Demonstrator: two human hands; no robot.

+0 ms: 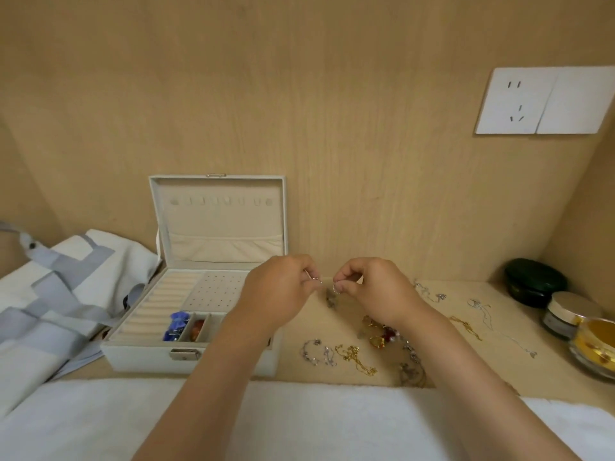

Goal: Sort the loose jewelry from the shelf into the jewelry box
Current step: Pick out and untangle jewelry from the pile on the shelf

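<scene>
The wooden shelf [293,329] holds an open white jewelry box [186,359] on the left, with a white and grey bag [66,294] beside it. Gold chains [356,357] and silver chains [312,351] lie loose in the middle. A dark green case [535,281] and two jars [569,314] sit at the right.

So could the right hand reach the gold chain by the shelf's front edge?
Probably yes: the gold chain lies uncovered close by, though the right hand is busy pinching a small silver piece.
</scene>
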